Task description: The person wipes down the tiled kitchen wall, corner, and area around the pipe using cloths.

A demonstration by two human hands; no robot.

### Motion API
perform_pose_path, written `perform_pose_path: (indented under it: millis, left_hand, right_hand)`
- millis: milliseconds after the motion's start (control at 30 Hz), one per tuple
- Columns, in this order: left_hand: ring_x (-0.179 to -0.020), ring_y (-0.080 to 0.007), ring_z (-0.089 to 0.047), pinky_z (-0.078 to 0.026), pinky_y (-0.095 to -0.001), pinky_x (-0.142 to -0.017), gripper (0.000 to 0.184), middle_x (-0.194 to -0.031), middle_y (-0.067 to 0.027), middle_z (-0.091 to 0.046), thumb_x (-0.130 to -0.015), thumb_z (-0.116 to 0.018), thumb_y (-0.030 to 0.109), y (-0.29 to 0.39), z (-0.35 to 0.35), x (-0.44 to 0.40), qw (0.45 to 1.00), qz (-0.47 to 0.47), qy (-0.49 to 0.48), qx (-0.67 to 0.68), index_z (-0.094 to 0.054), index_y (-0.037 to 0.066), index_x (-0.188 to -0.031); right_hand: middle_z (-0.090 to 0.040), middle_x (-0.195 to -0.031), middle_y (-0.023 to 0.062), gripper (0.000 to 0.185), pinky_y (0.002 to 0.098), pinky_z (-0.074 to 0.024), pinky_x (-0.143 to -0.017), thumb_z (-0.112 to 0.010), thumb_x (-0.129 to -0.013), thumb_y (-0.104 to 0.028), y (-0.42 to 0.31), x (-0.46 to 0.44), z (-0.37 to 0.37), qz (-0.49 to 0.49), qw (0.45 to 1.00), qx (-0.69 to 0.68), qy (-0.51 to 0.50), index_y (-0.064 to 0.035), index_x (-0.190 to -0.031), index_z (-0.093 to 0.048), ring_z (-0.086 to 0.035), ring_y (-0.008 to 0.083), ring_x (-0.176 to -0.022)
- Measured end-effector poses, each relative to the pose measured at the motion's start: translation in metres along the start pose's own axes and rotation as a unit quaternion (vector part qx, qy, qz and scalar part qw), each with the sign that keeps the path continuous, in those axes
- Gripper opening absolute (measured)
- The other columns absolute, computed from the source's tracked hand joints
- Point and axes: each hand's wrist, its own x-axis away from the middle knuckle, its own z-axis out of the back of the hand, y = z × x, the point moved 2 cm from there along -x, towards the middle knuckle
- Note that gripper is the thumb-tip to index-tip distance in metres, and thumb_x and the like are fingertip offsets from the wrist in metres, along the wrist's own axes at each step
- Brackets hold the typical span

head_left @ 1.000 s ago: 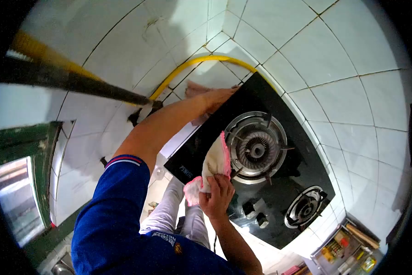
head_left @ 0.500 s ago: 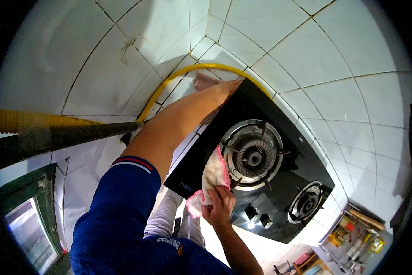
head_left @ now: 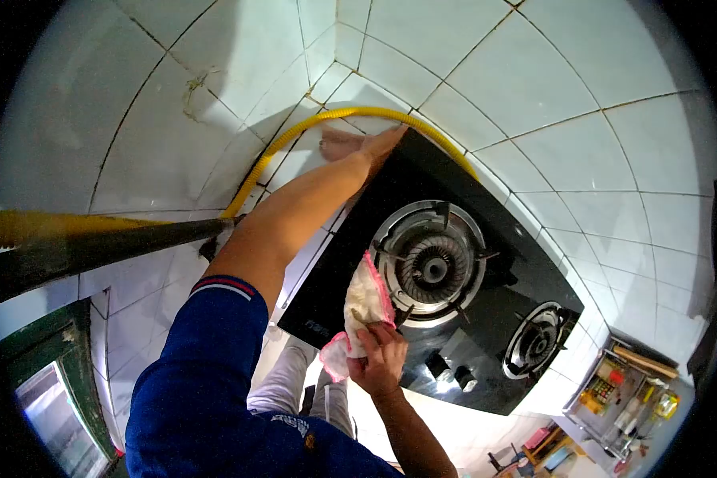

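Note:
My right hand (head_left: 380,358) is closed on a white cloth (head_left: 366,295) with a pink edge. The cloth lies along the front left of the black gas stove (head_left: 454,171), close to the large burner (head_left: 432,267). At the stove's far left corner, my left hand (head_left: 384,146) reaches against the edge. Its fingers are mostly hidden there. Beside that hand shows a pinkish-brown patch (head_left: 341,146) that I cannot make out. Two knobs (head_left: 451,372) and a smaller burner (head_left: 538,342) are on the stove's right part.
A yellow corrugated hose (head_left: 275,147) curves behind the stove along the tiled wall (head_left: 518,72). At the left a dark bar (head_left: 111,243) juts in near my left arm. Lower right stands a tray (head_left: 625,414) of small items. A green-framed window (head_left: 63,382) is at lower left.
The view has shifted slightly, moving the stove and wall a little in the frame. Both hands keep nearly the same places, the right one with the cloth still in it.

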Motion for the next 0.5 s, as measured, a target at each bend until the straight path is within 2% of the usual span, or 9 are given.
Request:
perform_pose_path:
  millis: [100,133,200,267,300,367,400,467,500]
  left_hand:
    - [-0.149,-0.03,-0.03,-0.024,-0.0496,-0.12,0.067,-0.161,-0.0113,-0.033,-0.099,-0.05,0.04,-0.019,-0.01,-0.014,0.998,0.033,-0.015,-0.047,-0.029,0.011,-0.156]
    - [-0.145,-0.0341,-0.035,-0.027,-0.0506,-0.119,0.061,-0.156,-0.0154,-0.038,-0.099,-0.048,0.035,-0.046,-0.026,-0.033,0.979,-0.103,0.058,-0.163,-0.036,0.006,-0.151]
    - [-0.141,-0.0382,-0.04,-0.03,-0.0517,-0.118,0.055,-0.152,-0.0194,-0.043,-0.098,-0.046,0.03,-0.028,-0.018,-0.026,0.923,-0.236,0.13,-0.274,-0.044,0.001,-0.145]
    - [-0.142,-0.0429,-0.037,-0.028,-0.0532,-0.119,0.056,-0.153,-0.0241,-0.038,-0.099,-0.044,0.029,0.002,-0.007,-0.008,0.873,-0.189,0.087,-0.441,-0.041,-0.001,-0.146]
    - [-0.142,-0.0429,-0.037,-0.028,-0.0532,-0.119,0.056,-0.153,-0.0241,-0.038,-0.099,-0.044,0.029,0.005,-0.01,-0.004,0.873,-0.191,0.087,-0.441,-0.041,-0.001,-0.146]
    - [-0.143,-0.0432,-0.035,-0.026,-0.0535,-0.119,0.055,-0.154,-0.0258,-0.036,-0.1,-0.042,0.026,0.01,-0.008,0.003,0.854,-0.216,0.187,-0.435,-0.039,-0.001,-0.147]
    - [-0.143,-0.0432,-0.035,-0.026,-0.0535,-0.119,0.055,-0.154,-0.0258,-0.036,-0.1,-0.042,0.026,0.011,-0.005,0.004,0.854,-0.217,0.187,-0.435,-0.039,-0.001,-0.147]
    - [-0.144,-0.0427,-0.033,-0.025,-0.0566,-0.119,0.059,-0.153,-0.0251,-0.036,-0.1,-0.042,0.028,0.014,0.0,0.003,0.864,-0.344,0.168,-0.326,-0.034,0.0,-0.151]
    - [-0.144,-0.0427,-0.033,-0.025,-0.0566,-0.119,0.059,-0.153,-0.0251,-0.036,-0.1,-0.042,0.028,0.016,0.001,-0.001,0.864,-0.345,0.167,-0.325,-0.034,0.0,-0.151]
  right_hand:
    - [-0.059,-0.123,0.011,0.054,0.0484,-0.0423,-0.096,-0.072,-0.072,-0.021,-0.001,-0.001,0.001,-0.001,1.0,-0.011,0.007,-0.0161,-0.125,-0.06,-0.056,0.0354,-0.112]
    - [-0.059,-0.122,0.0107,0.053,0.0481,-0.0426,-0.096,-0.072,-0.072,-0.02,-0.002,-0.002,0.002,0.0,1.0,-0.012,0.01,-0.0161,-0.124,-0.061,-0.056,0.035,-0.112]
    - [-0.059,-0.121,0.0104,0.052,0.0477,-0.0429,-0.095,-0.072,-0.072,-0.02,-0.001,-0.002,0.001,0.0,1.0,-0.013,0.016,-0.016,-0.123,-0.062,-0.056,0.0346,-0.112]
    - [-0.057,-0.128,0.0101,0.063,0.051,-0.0411,-0.096,-0.076,-0.072,-0.027,0.002,0.003,-0.002,-0.001,1.0,0.001,-0.007,-0.0173,-0.131,-0.057,-0.056,0.0342,-0.116]
    - [-0.057,-0.128,0.0101,0.063,0.051,-0.0411,-0.096,-0.076,-0.072,-0.027,0.002,0.004,-0.001,-0.002,1.0,0.002,-0.006,-0.0173,-0.131,-0.057,-0.056,0.0342,-0.116]
    - [-0.057,-0.129,0.0098,0.063,0.0502,-0.0414,-0.096,-0.077,-0.071,-0.027,0.002,0.004,-0.001,-0.004,1.0,-0.001,-0.012,-0.0174,-0.131,-0.057,-0.056,0.034,-0.117]
    - [-0.057,-0.129,0.0098,0.063,0.0502,-0.0414,-0.096,-0.077,-0.071,-0.027,0.002,0.005,-0.001,-0.004,1.0,-0.001,-0.012,-0.0174,-0.131,-0.057,-0.056,0.034,-0.117]
    - [-0.057,-0.128,0.0096,0.064,0.0495,-0.0416,-0.097,-0.077,-0.07,-0.026,0.003,0.005,-0.003,-0.002,1.0,-0.004,-0.006,-0.0177,-0.13,-0.058,-0.056,0.0339,-0.117]
    - [-0.057,-0.128,0.0096,0.064,0.0495,-0.0416,-0.097,-0.077,-0.07,-0.026,0.002,0.004,-0.002,-0.003,1.0,-0.003,-0.005,-0.0177,-0.13,-0.058,-0.056,0.0339,-0.117]
